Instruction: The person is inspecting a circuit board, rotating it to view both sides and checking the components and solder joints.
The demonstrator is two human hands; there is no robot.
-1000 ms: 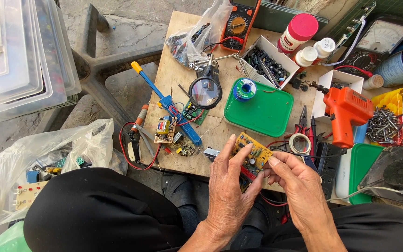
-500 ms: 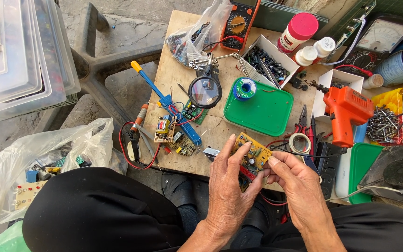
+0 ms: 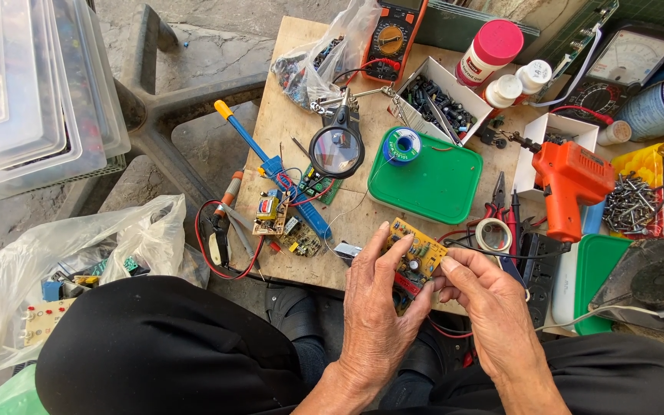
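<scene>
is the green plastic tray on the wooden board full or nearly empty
Nearly empty. The green plastic tray holds only a small spool of solder wire in its upper left corner; the rest of its surface is bare.

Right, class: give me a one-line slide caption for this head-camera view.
Both hands, left hand and right hand, hold a small yellow circuit board over a cluttered wooden workbench.

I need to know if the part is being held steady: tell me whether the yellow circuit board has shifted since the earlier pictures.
No. The yellow circuit board sits at the same spot below the green tray, pinched between left hand and right hand.
</scene>
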